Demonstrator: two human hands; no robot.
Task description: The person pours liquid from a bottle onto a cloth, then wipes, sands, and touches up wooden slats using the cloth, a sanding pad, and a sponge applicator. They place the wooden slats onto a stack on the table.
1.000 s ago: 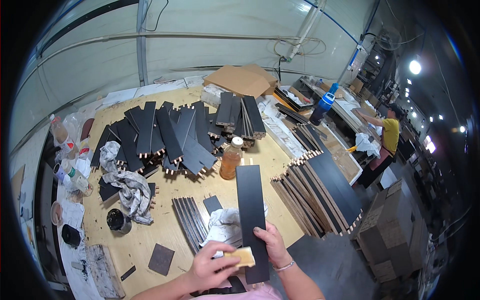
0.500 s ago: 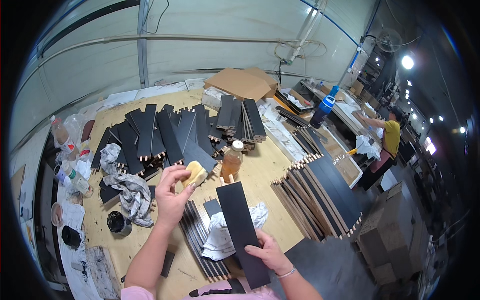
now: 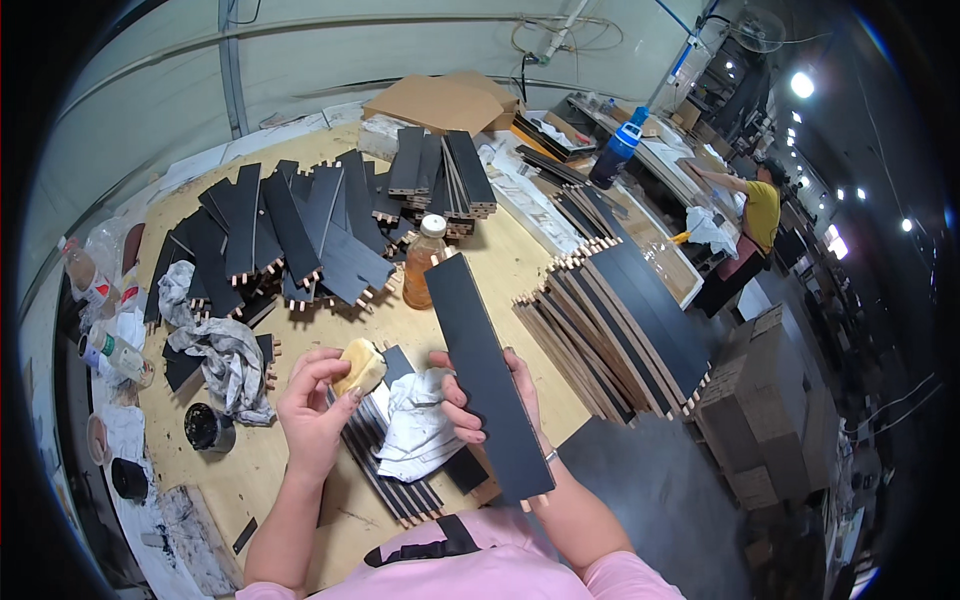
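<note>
My left hand (image 3: 315, 405) pinches a pale yellow sponge (image 3: 361, 368), darker along one edge, above the near part of the table. Wrapped round a long black wooden board (image 3: 487, 375) from behind is my right hand (image 3: 527, 400), its fingertips showing at the left edge. The board is tilted, its broad black face turned up, and light wooden dowels stick out of both ends. Beneath the hands lie a crumpled white cloth (image 3: 415, 425) and a row of black boards (image 3: 390, 480) set on edge. A capped bottle of amber liquid (image 3: 420, 268) stands just beyond.
Black dowelled boards (image 3: 290, 225) lie piled at the far left. A leaning stack of boards (image 3: 620, 330) fills the table's right side. On the left are a stained rag (image 3: 228, 360) and an open black pot (image 3: 208, 428). A person in yellow (image 3: 762, 215) works at the right.
My right hand has raised and turned the board, and its grip has shifted so the fingers come round the left edge. The sponge stays in my left hand; the view has tipped downward.
</note>
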